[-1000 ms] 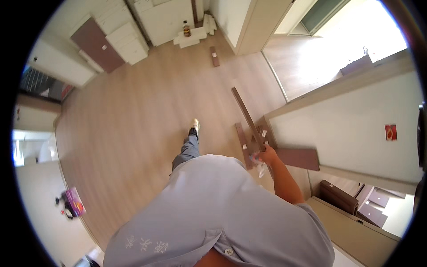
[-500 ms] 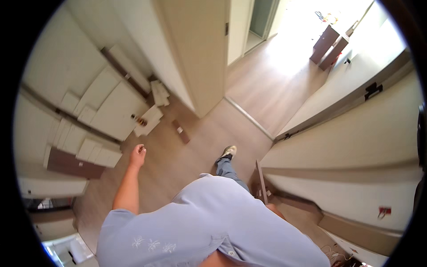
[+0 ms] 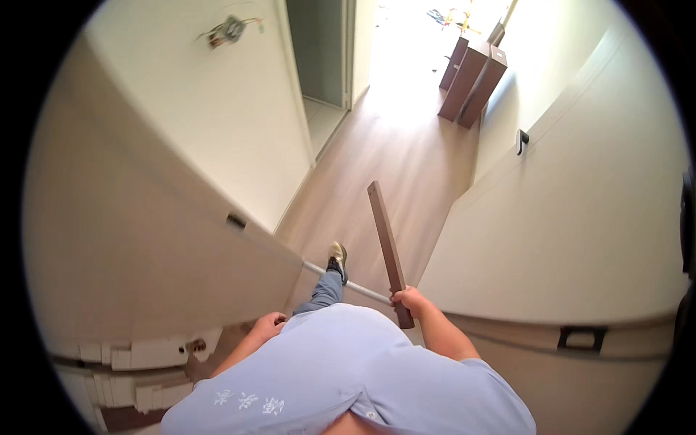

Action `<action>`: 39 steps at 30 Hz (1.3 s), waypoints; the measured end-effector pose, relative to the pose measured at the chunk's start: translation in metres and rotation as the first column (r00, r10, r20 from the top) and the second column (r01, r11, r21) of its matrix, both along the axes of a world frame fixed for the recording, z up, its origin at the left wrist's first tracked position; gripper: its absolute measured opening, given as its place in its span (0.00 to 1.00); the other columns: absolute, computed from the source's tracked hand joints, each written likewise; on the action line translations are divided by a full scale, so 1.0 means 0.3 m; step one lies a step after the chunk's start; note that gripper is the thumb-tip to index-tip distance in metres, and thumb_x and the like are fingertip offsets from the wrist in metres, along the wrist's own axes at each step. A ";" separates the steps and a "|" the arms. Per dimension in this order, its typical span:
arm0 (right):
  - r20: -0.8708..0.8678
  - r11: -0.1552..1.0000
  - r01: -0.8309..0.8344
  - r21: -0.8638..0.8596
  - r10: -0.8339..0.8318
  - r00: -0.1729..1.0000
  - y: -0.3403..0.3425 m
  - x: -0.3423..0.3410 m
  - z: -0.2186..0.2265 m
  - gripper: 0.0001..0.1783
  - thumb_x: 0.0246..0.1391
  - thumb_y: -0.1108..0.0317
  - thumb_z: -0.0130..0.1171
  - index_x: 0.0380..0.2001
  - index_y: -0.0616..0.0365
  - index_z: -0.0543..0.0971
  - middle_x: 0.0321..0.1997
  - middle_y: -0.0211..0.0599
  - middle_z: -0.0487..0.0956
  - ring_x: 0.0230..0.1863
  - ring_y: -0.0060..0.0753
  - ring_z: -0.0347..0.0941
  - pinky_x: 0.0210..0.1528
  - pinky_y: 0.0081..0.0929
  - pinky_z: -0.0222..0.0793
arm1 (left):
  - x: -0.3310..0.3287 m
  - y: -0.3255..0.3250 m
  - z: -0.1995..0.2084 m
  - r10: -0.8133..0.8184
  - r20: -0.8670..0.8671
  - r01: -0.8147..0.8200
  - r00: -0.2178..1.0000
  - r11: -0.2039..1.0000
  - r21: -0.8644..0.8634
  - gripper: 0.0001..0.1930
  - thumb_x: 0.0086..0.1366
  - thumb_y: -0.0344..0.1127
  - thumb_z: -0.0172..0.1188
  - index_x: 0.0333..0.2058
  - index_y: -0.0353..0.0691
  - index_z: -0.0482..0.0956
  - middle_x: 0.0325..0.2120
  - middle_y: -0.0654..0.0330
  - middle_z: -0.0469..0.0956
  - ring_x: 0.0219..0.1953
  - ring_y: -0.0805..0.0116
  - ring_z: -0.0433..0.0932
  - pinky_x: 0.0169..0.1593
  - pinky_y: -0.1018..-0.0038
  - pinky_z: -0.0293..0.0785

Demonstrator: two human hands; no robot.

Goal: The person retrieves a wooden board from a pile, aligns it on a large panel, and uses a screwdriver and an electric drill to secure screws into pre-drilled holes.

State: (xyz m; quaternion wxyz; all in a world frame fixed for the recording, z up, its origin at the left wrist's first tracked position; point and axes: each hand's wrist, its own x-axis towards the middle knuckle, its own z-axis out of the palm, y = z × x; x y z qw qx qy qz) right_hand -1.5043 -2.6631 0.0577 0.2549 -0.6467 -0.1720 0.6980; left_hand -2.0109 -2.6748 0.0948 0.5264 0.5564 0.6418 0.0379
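My right hand (image 3: 410, 300) is closed around the lower end of a long, narrow brown wooden board (image 3: 386, 239). The board tilts up and forward, its far end (image 3: 373, 190) over the hallway floor. Low beside my body hangs my left hand (image 3: 271, 325), its fingers loosely bent and a little apart, with nothing seen in it. One of my shoes (image 3: 337, 255) is just past the metal floor strip (image 3: 355, 289) in the doorway.
A white door with a black handle (image 3: 522, 142) stands to the right, and a door edge with a dark latch (image 3: 235, 221) to the left. Brown panels (image 3: 471, 80) stand upright along the hallway. Wires hang from a wall opening (image 3: 230, 30). White boards (image 3: 156, 353) lie at lower left.
I have stepped forward to the doorway and turned left. My right hand has come into full view with the brown board raised in front. My left hand has drawn in closer to my body.
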 end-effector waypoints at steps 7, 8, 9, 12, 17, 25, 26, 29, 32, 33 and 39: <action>0.369 0.999 -0.034 -0.024 0.040 0.928 0.585 0.310 0.034 0.11 0.46 0.74 0.63 0.36 0.62 0.79 0.30 0.39 0.80 0.29 0.35 0.77 0.32 0.38 0.74 | 0.486 1.339 0.049 -0.364 -0.139 0.386 0.921 0.898 0.211 0.23 0.66 0.44 0.63 0.55 0.37 0.81 0.49 0.46 0.84 0.51 0.50 0.83 0.56 0.61 0.79; 0.414 0.998 -0.059 0.007 0.051 0.909 0.650 0.378 0.069 0.12 0.45 0.74 0.63 0.36 0.62 0.79 0.31 0.39 0.81 0.30 0.35 0.77 0.33 0.38 0.74 | 0.602 1.519 0.098 -0.430 -0.166 0.459 0.887 0.857 0.234 0.23 0.66 0.43 0.64 0.56 0.37 0.80 0.49 0.46 0.84 0.52 0.52 0.84 0.57 0.61 0.79; 0.457 0.996 -0.075 0.047 0.045 0.888 0.755 0.444 0.106 0.13 0.44 0.73 0.63 0.36 0.62 0.79 0.31 0.38 0.81 0.31 0.34 0.78 0.34 0.37 0.74 | 0.733 1.717 0.192 -0.450 -0.153 0.475 0.880 0.838 0.266 0.23 0.66 0.43 0.64 0.56 0.36 0.80 0.49 0.47 0.84 0.52 0.51 0.84 0.57 0.62 0.79; 0.383 0.958 0.004 0.287 -0.118 0.916 1.056 0.609 0.303 0.16 0.43 0.70 0.67 0.38 0.60 0.79 0.31 0.35 0.80 0.35 0.32 0.78 0.42 0.34 0.75 | 1.055 2.283 0.262 -0.464 0.002 0.433 0.886 0.828 0.357 0.23 0.67 0.43 0.63 0.55 0.36 0.80 0.49 0.47 0.84 0.52 0.52 0.84 0.56 0.63 0.78; 0.492 0.982 0.039 0.184 -0.126 0.862 1.427 0.891 0.133 0.24 0.45 0.70 0.62 0.50 0.57 0.81 0.40 0.47 0.85 0.44 0.44 0.82 0.49 0.37 0.76 | 1.484 3.094 0.055 -0.459 0.065 0.375 0.886 0.793 0.480 0.21 0.68 0.43 0.62 0.54 0.36 0.80 0.47 0.50 0.85 0.48 0.59 0.84 0.52 0.65 0.80; 0.550 0.968 -0.185 0.169 0.063 0.833 2.772 1.645 0.437 0.26 0.47 0.71 0.61 0.53 0.56 0.80 0.39 0.44 0.84 0.41 0.40 0.81 0.45 0.36 0.75 | 1.296 3.382 -0.465 -0.620 -0.268 0.616 0.737 0.780 -0.109 0.23 0.67 0.51 0.59 0.53 0.40 0.83 0.44 0.47 0.85 0.45 0.45 0.83 0.52 0.54 0.79; 0.545 0.959 -0.180 0.219 0.033 0.838 2.946 1.727 0.520 0.23 0.47 0.71 0.61 0.50 0.57 0.80 0.37 0.39 0.83 0.40 0.35 0.79 0.44 0.33 0.74 | 1.334 3.420 -0.454 -0.566 -0.244 0.515 0.788 0.822 -0.242 0.24 0.67 0.51 0.59 0.53 0.40 0.83 0.44 0.46 0.84 0.46 0.45 0.83 0.52 0.54 0.79; 0.496 0.899 -0.195 0.391 -0.028 0.868 3.454 1.904 0.611 0.23 0.48 0.72 0.61 0.51 0.56 0.79 0.39 0.34 0.83 0.42 0.30 0.78 0.47 0.31 0.74 | 1.397 3.606 -0.423 -0.465 -0.264 0.338 0.845 0.847 -0.410 0.24 0.67 0.52 0.59 0.53 0.41 0.83 0.46 0.46 0.84 0.48 0.45 0.83 0.54 0.54 0.78; 0.510 0.903 -0.231 0.362 0.016 0.860 3.829 2.064 0.403 0.28 0.48 0.72 0.61 0.56 0.55 0.79 0.39 0.36 0.84 0.44 0.33 0.80 0.48 0.33 0.76 | 1.517 3.980 -0.450 -0.471 -0.281 0.306 0.836 0.826 -0.473 0.25 0.67 0.53 0.60 0.53 0.41 0.83 0.47 0.45 0.84 0.50 0.44 0.82 0.55 0.54 0.78; 0.538 0.909 -0.225 0.352 0.000 0.843 3.945 2.091 0.359 0.25 0.48 0.72 0.62 0.53 0.57 0.80 0.37 0.36 0.84 0.42 0.33 0.80 0.46 0.32 0.76 | 1.579 4.117 -0.472 -0.481 -0.276 0.314 0.832 0.819 -0.480 0.25 0.67 0.53 0.60 0.54 0.41 0.83 0.48 0.45 0.84 0.50 0.44 0.82 0.55 0.54 0.77; 0.574 0.961 -0.158 0.227 0.000 0.819 4.555 2.233 0.363 0.21 0.50 0.68 0.59 0.49 0.60 0.82 0.34 0.47 0.84 0.37 0.38 0.80 0.44 0.36 0.76 | 2.184 5.188 -0.468 -0.523 -0.286 0.476 0.803 0.851 -0.220 0.26 0.66 0.54 0.60 0.54 0.41 0.84 0.50 0.44 0.83 0.54 0.43 0.81 0.58 0.54 0.76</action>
